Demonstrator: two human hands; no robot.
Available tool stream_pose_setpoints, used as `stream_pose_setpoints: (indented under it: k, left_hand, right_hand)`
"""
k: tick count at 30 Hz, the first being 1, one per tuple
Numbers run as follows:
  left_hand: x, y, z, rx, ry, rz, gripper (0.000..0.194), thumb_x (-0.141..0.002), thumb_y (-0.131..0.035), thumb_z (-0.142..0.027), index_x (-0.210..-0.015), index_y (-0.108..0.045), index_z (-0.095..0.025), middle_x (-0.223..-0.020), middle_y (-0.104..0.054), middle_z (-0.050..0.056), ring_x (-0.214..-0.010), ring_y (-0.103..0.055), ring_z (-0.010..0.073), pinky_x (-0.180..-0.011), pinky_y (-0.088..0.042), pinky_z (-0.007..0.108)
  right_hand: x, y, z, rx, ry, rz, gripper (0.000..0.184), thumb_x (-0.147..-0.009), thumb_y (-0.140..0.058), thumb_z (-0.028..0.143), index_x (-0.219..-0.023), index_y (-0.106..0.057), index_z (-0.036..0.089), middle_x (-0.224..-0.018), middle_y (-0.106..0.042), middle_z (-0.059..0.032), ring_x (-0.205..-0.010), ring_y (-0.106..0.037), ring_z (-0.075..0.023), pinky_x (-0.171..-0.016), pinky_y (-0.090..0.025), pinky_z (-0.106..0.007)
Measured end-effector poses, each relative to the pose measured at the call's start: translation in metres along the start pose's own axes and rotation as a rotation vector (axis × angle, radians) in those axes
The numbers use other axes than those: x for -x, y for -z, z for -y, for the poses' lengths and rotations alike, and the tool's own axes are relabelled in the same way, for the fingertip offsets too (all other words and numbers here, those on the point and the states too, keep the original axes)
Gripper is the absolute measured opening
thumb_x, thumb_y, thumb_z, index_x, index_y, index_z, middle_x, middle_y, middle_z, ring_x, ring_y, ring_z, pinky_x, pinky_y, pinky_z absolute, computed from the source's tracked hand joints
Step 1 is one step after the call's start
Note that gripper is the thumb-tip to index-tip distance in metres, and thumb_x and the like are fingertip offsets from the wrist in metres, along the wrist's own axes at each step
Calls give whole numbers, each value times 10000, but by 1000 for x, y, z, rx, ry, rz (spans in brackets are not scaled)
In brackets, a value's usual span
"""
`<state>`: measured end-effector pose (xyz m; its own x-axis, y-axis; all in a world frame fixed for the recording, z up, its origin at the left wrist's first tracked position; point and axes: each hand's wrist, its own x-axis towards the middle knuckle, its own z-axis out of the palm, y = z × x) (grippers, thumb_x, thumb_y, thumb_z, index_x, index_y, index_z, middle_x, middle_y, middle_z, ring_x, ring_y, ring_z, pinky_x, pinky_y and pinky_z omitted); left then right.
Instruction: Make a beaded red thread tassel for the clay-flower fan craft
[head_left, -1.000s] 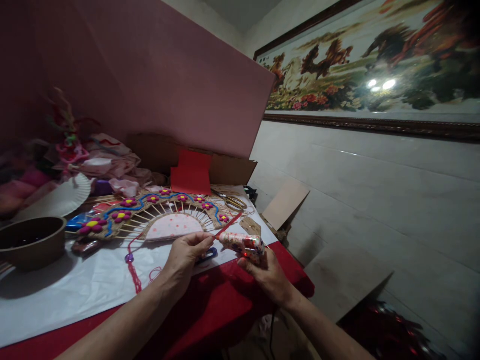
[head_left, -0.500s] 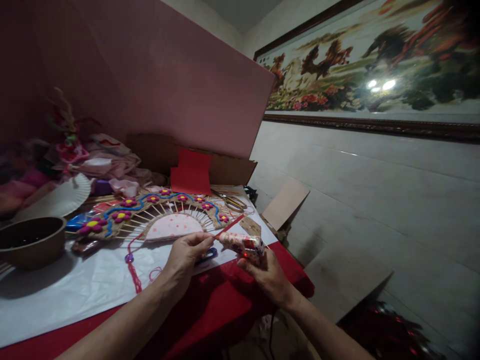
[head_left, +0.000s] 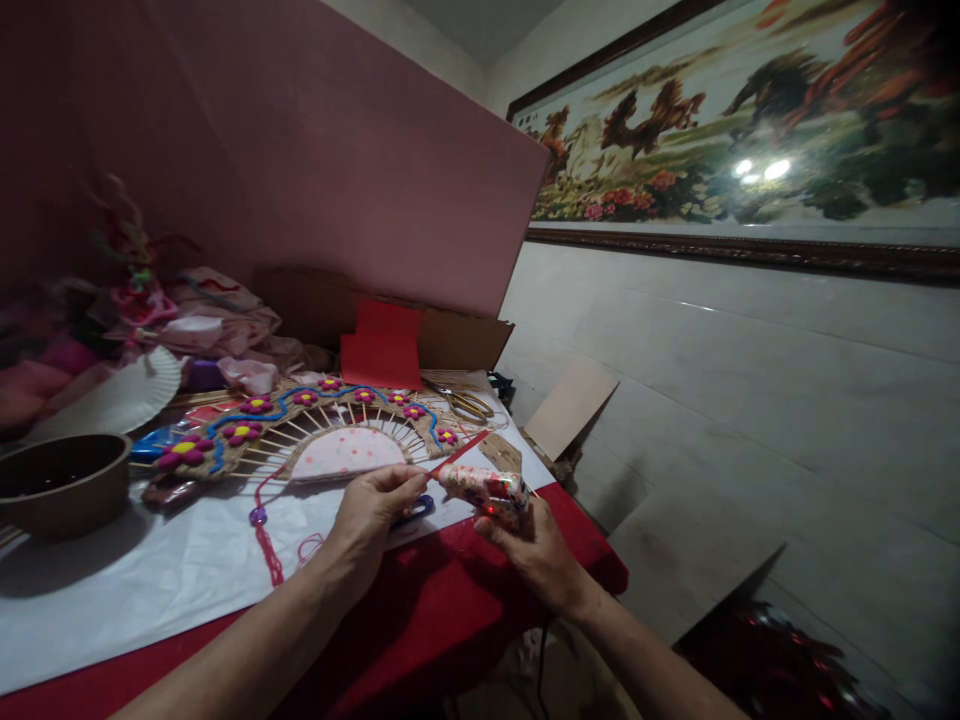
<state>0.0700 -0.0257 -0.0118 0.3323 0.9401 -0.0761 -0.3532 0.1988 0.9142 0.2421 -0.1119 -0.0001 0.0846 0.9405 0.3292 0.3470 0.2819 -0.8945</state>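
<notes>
My right hand (head_left: 536,550) is wrapped round a flower-patterned hot glue gun (head_left: 486,490) with a small red light, its nozzle pointing left. Between the fingertips of my left hand (head_left: 382,510) is the near end of a thin red strip (head_left: 461,450), which slants up and right behind the gun. The nozzle is at those fingertips; whether it touches the strip I cannot tell. Just beyond my hands lies a fan-shaped craft (head_left: 259,405) with thin sticks, burlap, a blue wavy line and pink flowers. A red tassel (head_left: 266,550) with a purple bead hangs from its left side.
A dark bowl (head_left: 112,490) stands at the left. Gold-handled scissors (head_left: 469,402) and red paper (head_left: 382,350) lie at the back. Blue scissor handles (head_left: 418,508) show beside my left hand. The red-covered table (head_left: 592,540) ends at the right, with a cord (head_left: 541,670) hanging below.
</notes>
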Motion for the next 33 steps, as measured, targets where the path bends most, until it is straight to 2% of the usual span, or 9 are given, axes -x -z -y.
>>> stream_pose_setpoints:
  k: [7, 13, 18, 23, 28, 33]
  left_hand:
    - [1, -1, 0, 31, 25, 13, 284, -543, -816, -351, -643, -674, -127, -524, -565, 1, -454, -434, 64, -460, -300, 201]
    - [4, -5, -4, 98, 111, -9, 363, -461, -849, -351, -672, -671, -116, -494, -524, -28, -423, -400, 51, -434, -292, 190]
    - [7, -6, -5, 143, 129, -14, 376, -438, -865, -317, -673, -664, -102, -548, -562, -17, -435, -412, 37, -434, -287, 169]
    - [8, -7, -7, 192, 140, -6, 362, -419, -877, -283, -642, -660, -98, -572, -584, -6, -471, -462, 51, -447, -306, 172]
    - [8, -7, -8, 238, 180, 10, 362, -402, -884, -240, -660, -671, -102, -623, -616, 9, -558, -544, 96, -501, -360, 195]
    - [5, -3, -5, 272, 197, 47, 311, -430, -870, -200, -660, -681, -110, -611, -610, 0, -566, -539, 91, -517, -363, 197]
  right_hand:
    - [-2, -1, 4, -8, 34, 33, 338, -784, -668, 381, -1069, -681, 200, -1059, -706, -64, -1015, -642, -237, -931, -477, -364]
    - [0, 1, 0, 22, 17, 14, 305, -794, -657, 387, -1025, -694, 190, -999, -721, -62, -961, -656, -230, -874, -500, -350]
    - [0, 0, 1, 47, 33, 24, 304, -794, -659, 365, -1024, -691, 169, -994, -721, -68, -948, -659, -231, -867, -501, -347]
    - [0, -1, 3, 73, 35, 17, 297, -782, -668, 367, -999, -701, 167, -976, -726, -70, -909, -669, -232, -829, -518, -337]
    - [0, -2, 3, 32, 26, 14, 320, -781, -669, 372, -1036, -695, 181, -1025, -716, -69, -990, -649, -245, -902, -495, -368]
    - [0, -2, 6, -23, 18, 5, 350, -771, -676, 391, -1066, -684, 202, -1065, -706, -62, -1019, -642, -241, -921, -488, -365]
